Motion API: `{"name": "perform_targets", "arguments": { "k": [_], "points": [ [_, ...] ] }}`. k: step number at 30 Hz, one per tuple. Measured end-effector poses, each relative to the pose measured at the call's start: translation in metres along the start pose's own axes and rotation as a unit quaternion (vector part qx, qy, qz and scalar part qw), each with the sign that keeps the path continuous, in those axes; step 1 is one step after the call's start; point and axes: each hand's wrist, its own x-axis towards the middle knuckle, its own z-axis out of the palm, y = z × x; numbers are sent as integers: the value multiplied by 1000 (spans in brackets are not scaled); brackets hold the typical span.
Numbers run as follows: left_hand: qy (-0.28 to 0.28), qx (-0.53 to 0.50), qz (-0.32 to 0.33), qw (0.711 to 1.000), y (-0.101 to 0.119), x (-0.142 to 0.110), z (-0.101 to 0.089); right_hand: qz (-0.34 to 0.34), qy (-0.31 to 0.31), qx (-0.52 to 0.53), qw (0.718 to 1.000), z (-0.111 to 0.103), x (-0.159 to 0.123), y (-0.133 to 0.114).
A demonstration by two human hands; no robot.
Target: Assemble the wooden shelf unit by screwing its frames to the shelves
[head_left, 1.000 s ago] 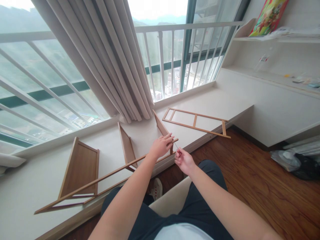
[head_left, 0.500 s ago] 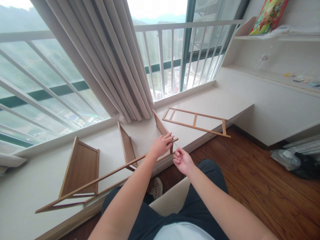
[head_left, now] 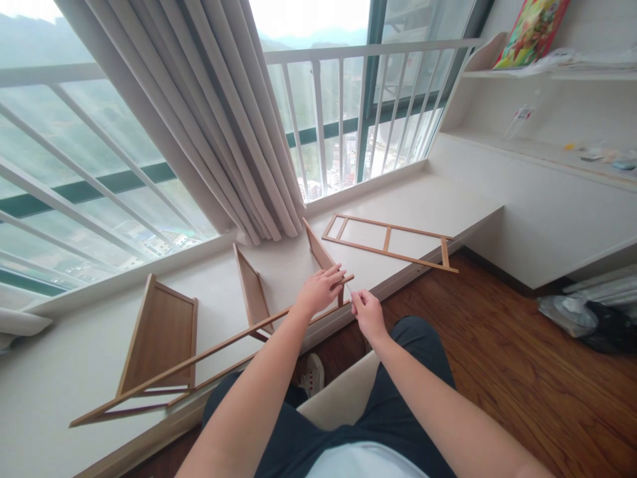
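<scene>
Brown wooden frame extends from near left to centre on the ledge; left hand, fingers half-open, touches its right end; right hand pinches a thin rod slanting far-left.

A single head-worn camera looks forward and down from above the wearer's lap; both forearms rise from the bottom edge, closest to the lens; the windowsill crosses mid-view, tilted up to the right; window railings stand beyond at the top, wood floor lies lower right; no second view shares the scene.
</scene>
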Motion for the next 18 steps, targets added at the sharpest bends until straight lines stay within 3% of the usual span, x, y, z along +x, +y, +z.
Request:
{"name": "perform_targets", "arguments": {
  "k": [1,3,5,7,11,18],
  "points": [
    [-1,0,0,1000,0,0,0,-55,11,-105,993,-4,1,0],
    [0,0,3,1000,0,0,0,-126,21,-274,953,-12,1,-1],
    [4,2,6,1000,0,0,0,-144,20,-367,919,-18,2,-2],
    [6,3,7,1000,-1,0,1,-144,16,-404,903,-20,2,-2],
    [7,1,7,1000,-2,0,3,-135,18,-386,912,-19,5,-1],
    [5,4,6,1000,-1,1,2,-91,8,-174,980,-14,8,6]
  ]
}}
